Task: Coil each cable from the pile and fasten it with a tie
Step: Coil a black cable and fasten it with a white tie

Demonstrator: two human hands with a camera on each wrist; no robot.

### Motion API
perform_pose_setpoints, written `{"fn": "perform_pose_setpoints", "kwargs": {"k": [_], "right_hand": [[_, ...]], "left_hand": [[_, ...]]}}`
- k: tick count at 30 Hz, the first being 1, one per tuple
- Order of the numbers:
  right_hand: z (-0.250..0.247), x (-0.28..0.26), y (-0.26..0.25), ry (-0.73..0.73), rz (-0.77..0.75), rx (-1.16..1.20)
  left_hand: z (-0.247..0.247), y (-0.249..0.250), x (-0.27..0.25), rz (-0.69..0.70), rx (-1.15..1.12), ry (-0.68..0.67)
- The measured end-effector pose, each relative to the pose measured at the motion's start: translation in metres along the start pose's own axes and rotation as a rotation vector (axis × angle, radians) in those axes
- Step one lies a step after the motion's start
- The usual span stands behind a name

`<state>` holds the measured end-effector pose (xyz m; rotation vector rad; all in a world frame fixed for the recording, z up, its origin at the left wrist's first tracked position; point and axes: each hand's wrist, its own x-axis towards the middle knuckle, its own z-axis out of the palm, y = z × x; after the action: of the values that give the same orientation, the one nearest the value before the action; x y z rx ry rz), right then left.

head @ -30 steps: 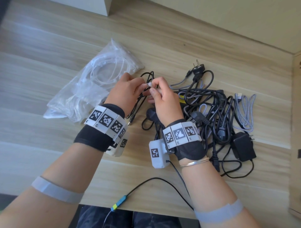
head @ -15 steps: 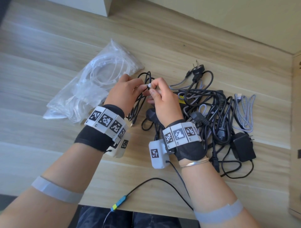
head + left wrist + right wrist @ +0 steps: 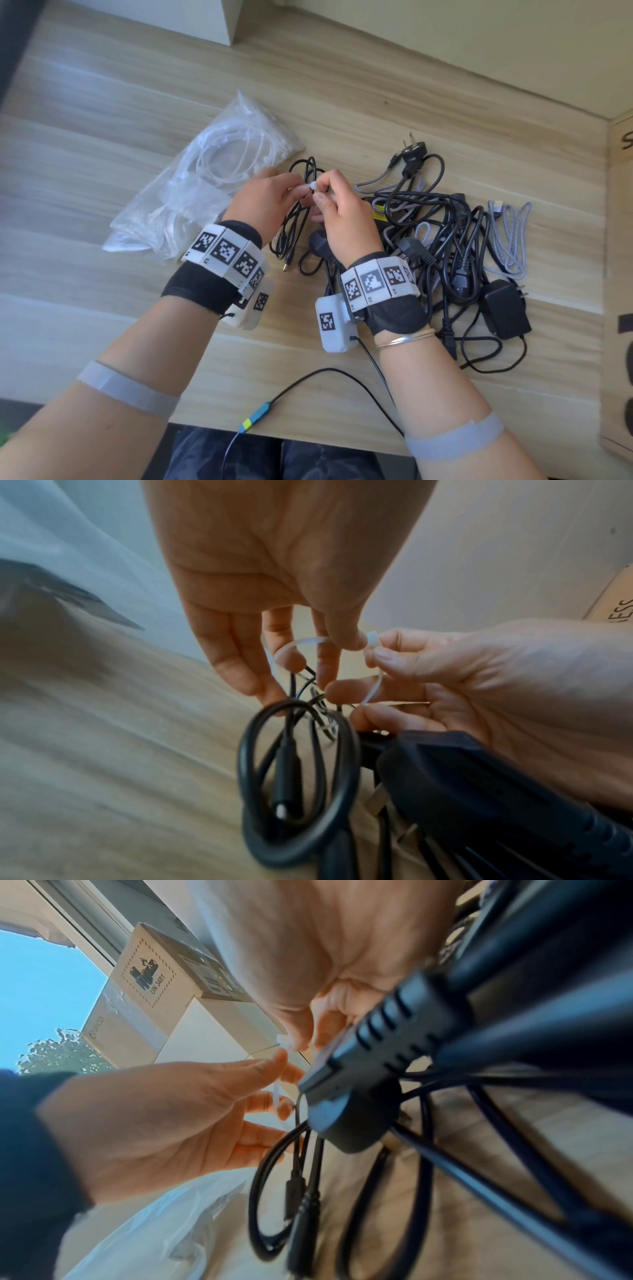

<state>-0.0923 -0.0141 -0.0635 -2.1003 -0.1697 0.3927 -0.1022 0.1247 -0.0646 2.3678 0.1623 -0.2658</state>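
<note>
Above the table, left hand and right hand pinch a tie around the coiled cable; threading and cinching likely come next.

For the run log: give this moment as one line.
step: fastening | left hand: pinches zip tie | right hand: pinches tie head | coiled black cable: inside tie loop | cable pile: waiting

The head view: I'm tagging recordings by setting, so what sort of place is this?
Probably an office or storeroom work desk: a pale wood-grain tabletop, stacked cardboard shipping boxes by a window, and a clear plastic bag of white ties.
</note>
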Motion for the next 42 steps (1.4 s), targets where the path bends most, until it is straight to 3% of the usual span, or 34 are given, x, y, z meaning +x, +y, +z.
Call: {"fn": "perform_pose_setpoints", "kwargs": {"k": [10,14,18,28,36,39,42], "right_hand": [[0.000,0.005,-0.004,-0.055,0.043,-0.065],[-0.004,0.009,-0.010,-0.124,0.088,-0.077],[-0.010,0.010,-0.018,-0.159,0.092,-0.139],[-0.017,0.015,-0.027,-0.050,0.097,-0.331],[-0.061,0.006,-0.013,0.092,0.278,-0.393],[-0.073,0.008,-0.009,-0.016,0.315,-0.473],[-0.073,0.009,-0.013,-0.092,0.172,-0.517]], "left_hand": [[-0.007,0.002,0.004,0.121,0.137,-0.171],[-0.012,0.005,0.003,0.126,0.056,-0.208],[-0.013,0.004,0.003,0.130,0.035,-0.174],[-0.004,0.006,0.005,0.229,0.021,-0.096],[0.005,-0.009,0.006,0.165,0.133,-0.105],[0.006,-0.006,0.007,0.181,0.082,-0.078],[0.002,0.000,0.010,0.197,0.032,-0.047]]}}
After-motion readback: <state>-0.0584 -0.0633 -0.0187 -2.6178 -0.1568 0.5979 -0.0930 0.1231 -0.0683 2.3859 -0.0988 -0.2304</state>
